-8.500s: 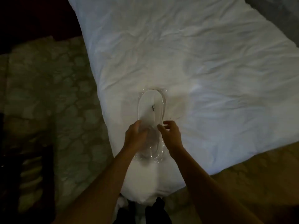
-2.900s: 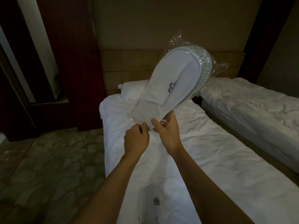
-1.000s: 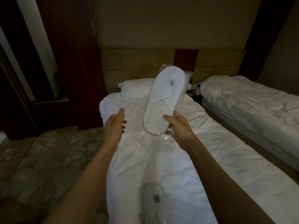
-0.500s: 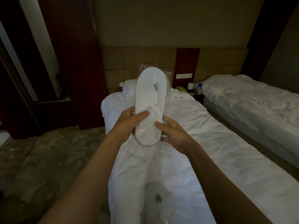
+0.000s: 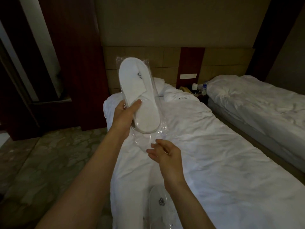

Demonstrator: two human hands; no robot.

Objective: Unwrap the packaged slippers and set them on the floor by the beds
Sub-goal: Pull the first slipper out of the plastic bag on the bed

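My left hand (image 5: 126, 113) grips a white slipper (image 5: 137, 95) through its clear plastic wrapper (image 5: 159, 113), holding it upright above the near bed (image 5: 206, 154). The thumb presses on the slipper's top, the fingers curl behind it. My right hand (image 5: 165, 153) hovers lower, fingers loosely spread, at the loose bottom end of the wrapper; whether it touches the film is unclear. A second wrapped slipper (image 5: 160, 205) with a dark logo lies on the bed near the bottom edge, partly hidden by my right forearm.
A second white bed (image 5: 264, 109) stands to the right, with a narrow gap between the two. A nightstand (image 5: 196, 90) with a bottle and small items sits at the headboard. Patterned floor (image 5: 41, 162) lies left of the near bed. Dark wood panels rise at left.
My right hand has let go of the slipper's heel and dropped lower. My left hand now holds the wrapped slipper alone and has tilted it slightly to the left.
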